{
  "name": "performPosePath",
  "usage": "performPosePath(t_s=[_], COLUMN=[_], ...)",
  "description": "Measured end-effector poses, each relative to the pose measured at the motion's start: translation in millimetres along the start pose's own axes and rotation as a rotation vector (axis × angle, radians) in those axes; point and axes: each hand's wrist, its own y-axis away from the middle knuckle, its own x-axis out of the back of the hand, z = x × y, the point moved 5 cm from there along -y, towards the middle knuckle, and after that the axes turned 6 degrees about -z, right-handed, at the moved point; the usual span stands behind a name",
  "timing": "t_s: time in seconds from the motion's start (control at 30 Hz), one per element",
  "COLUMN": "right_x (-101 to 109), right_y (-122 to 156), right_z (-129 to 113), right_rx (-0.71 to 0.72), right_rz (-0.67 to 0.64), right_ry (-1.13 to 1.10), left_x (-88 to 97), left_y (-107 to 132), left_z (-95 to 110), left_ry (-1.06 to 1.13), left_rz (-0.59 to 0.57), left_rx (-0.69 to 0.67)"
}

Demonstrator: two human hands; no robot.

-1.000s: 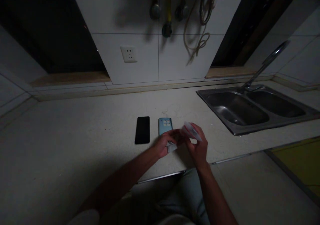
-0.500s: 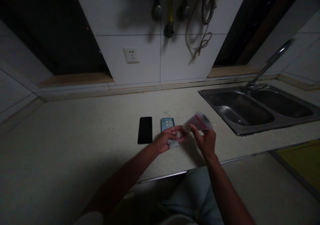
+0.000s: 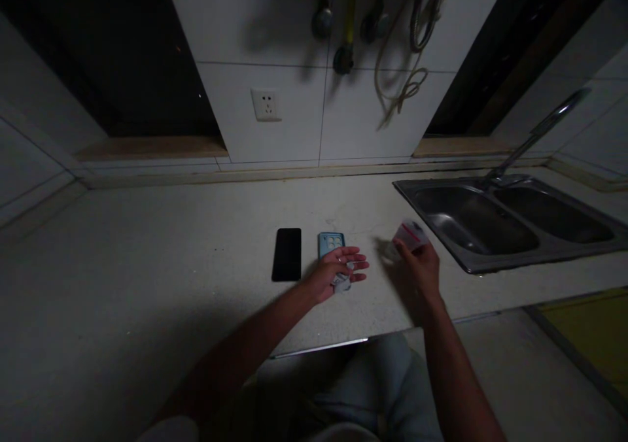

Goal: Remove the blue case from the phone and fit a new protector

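Observation:
My right hand grips a small clear plastic bag with a red strip, held over the countertop near the sink's left edge. My left hand hovers palm-up with its upper fingers stretched out, while a small crumpled white piece sits tucked under the lower fingers. Just behind that hand lies a light-blue phone case, partly covered by the fingers. A black phone lies flat to its left.
A steel double sink with a tap fills the right of the pale countertop. A wall socket, hoses and valves hang on the tiled wall behind. The counter's front edge runs just below my hands.
My right hand has carried the plastic bag to the right, away from my left hand. My left hand's fingers have spread, keeping the white piece.

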Motion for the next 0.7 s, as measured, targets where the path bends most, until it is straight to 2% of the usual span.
performPosePath(t_s=[0.1,0.17,0.27,0.3,0.33,0.37,0.47,0.5,0.57,0.7], right_x=[1.1,9.0,18.1,15.2,7.5,-4.5,-60.2,-73.7,-89.7,-93.0], right_y=[3.3,11.1,39.8,50.5,59.4,66.6,87.4,94.9,103.4,99.8], right_z=[-8.3,-23.7,-49.9,-56.4,-62.1,-66.7,-73.2,-75.0,-77.0,-71.5], right_rx=[0.041,0.173,0.403,0.443,0.464,0.462,0.347,0.341,0.351,0.273], right_rz=[0.008,0.163,0.492,0.521,0.468,0.338,-0.327,-0.449,-0.555,-0.546], right_ry=[-0.017,0.017,0.055,0.037,0.016,-0.016,-0.099,-0.076,-0.038,-0.141], left_x=[1.8,3.2,4.1,4.0,3.7,3.2,3.0,3.3,3.9,1.2], left_y=[0.4,0.6,1.2,1.6,2.1,2.7,4.3,4.7,5.2,5.5], left_z=[3.4,5.1,7.9,9.1,10.2,11.2,11.7,11.3,11.0,12.8], left_ry=[0.002,0.001,0.008,0.016,0.027,0.04,0.063,0.056,0.017,-0.085], left_rz=[0.051,0.084,0.126,0.138,0.147,0.153,0.175,0.18,0.186,0.136], left_rx=[-0.031,-0.045,-0.064,-0.079,-0.097,-0.117,-0.167,-0.18,-0.214,-0.267])
